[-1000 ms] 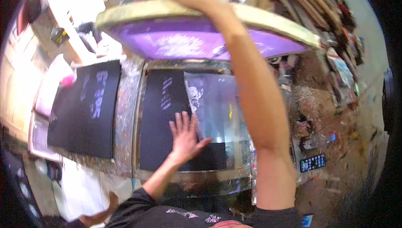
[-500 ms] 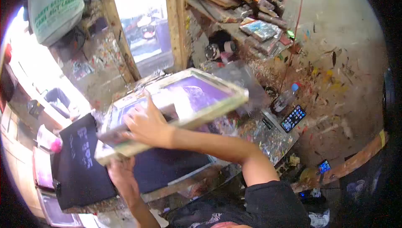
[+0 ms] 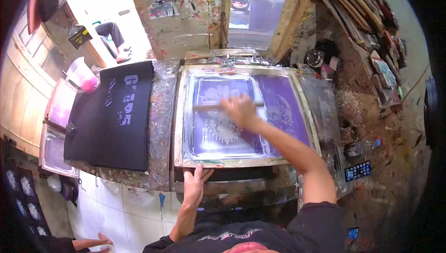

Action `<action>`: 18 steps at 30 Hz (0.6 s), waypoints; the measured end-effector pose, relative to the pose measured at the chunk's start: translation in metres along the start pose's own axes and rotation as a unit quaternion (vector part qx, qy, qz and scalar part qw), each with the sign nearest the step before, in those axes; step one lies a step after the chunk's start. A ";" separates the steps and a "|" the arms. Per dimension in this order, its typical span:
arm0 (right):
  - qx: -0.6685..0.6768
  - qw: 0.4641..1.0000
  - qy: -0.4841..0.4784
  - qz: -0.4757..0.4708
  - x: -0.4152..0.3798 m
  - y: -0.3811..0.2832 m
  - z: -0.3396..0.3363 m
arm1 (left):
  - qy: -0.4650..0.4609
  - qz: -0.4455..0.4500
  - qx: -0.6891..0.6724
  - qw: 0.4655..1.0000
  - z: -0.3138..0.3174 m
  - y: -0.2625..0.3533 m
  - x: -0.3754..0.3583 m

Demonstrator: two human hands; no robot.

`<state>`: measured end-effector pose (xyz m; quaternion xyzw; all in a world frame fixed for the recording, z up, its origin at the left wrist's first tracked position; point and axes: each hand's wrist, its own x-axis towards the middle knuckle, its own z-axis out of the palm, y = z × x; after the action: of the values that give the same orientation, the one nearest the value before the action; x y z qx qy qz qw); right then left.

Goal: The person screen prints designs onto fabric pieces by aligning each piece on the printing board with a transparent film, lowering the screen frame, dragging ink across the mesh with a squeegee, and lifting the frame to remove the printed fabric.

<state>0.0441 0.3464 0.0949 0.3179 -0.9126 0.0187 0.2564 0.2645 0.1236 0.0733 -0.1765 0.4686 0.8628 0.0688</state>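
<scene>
A wood-framed printing screen (image 3: 283,161) with purple mesh and pale printed designs lies flat on the worktable in front of me. My right hand (image 3: 241,112) is closed over a squeegee (image 3: 206,107), its long bar resting across the upper middle of the mesh. At the screen's near edge, my left hand (image 3: 195,181) grips the frame, fingertips showing on the wood. Hinge clamps (image 3: 227,61) sit along the frame's far side. Left of the screen lies a black fabric panel (image 3: 125,136) with pale lettering. What is under the screen is mostly hidden.
On the left stand a plastic tub (image 3: 83,74) with pink contents and smaller framed screens (image 3: 58,148). A bottle (image 3: 360,148) and a phone (image 3: 357,171) lie at right. Stacked frames (image 3: 362,16) lean far right. Another person's legs (image 3: 111,36) show in the doorway.
The screen has gone from raised and tilted to lying flat. My right hand now holds the squeegee across the mesh, and my left hand stays at the near edge. My view has swung right-side up.
</scene>
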 end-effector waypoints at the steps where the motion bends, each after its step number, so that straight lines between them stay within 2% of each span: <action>1: -0.013 1.000 0.009 0.012 0.022 0.027 0.021 | 0.021 0.004 0.018 1.000 0.002 0.001 -0.001; 2: -0.023 0.999 0.021 0.022 0.036 0.045 0.036 | 0.027 0.008 0.018 0.999 0.001 0.001 -0.001; 3: -0.019 0.999 0.019 0.018 0.039 0.048 0.041 | 0.004 -0.023 0.048 0.999 -0.002 0.005 0.000; 4: -0.009 0.998 0.012 0.054 0.045 0.050 0.047 | -0.017 -0.053 0.077 0.995 -0.006 0.008 0.003; 5: 0.002 0.996 0.003 0.089 0.051 0.051 0.053 | -0.008 -0.061 0.103 0.993 -0.017 0.000 0.007; 6: 0.006 0.997 -0.002 0.077 0.051 0.048 0.046 | 0.001 -0.061 0.095 0.994 -0.019 0.001 0.006; 8: 0.106 0.959 -0.247 0.091 0.045 0.036 0.001 | -0.011 -0.133 0.207 0.969 -0.023 0.005 0.010; 9: 0.166 0.933 -0.313 0.059 0.047 0.031 -0.013 | -0.022 -0.139 0.259 0.956 -0.031 0.000 0.013; 10: 0.227 0.897 -0.379 0.033 0.045 0.029 -0.018 | -0.020 -0.147 0.251 0.957 -0.030 0.002 0.014; 12: 0.211 0.923 -0.321 0.015 0.045 0.037 -0.001 | -0.040 -0.198 0.295 0.934 -0.028 0.015 0.012; 13: 0.135 0.946 -0.293 0.044 0.059 0.045 0.009 | -0.036 -0.161 0.275 0.947 -0.030 0.009 0.012; 14: 0.097 0.950 -0.285 0.084 0.076 0.056 0.019 | -0.038 -0.171 0.279 0.944 -0.030 0.012 0.013; 15: 0.042 0.990 -0.114 0.066 0.081 0.074 0.045 | -0.042 -0.176 0.305 0.935 -0.031 0.016 0.012; 18: 0.045 0.975 -0.173 0.131 0.092 0.098 0.034 | -0.078 -0.227 0.403 0.883 -0.032 0.036 0.013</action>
<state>-0.0905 0.3649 0.1226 0.2050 -0.9751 0.0383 0.0755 0.2503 0.0764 0.0809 -0.1674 0.7161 0.5713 0.3644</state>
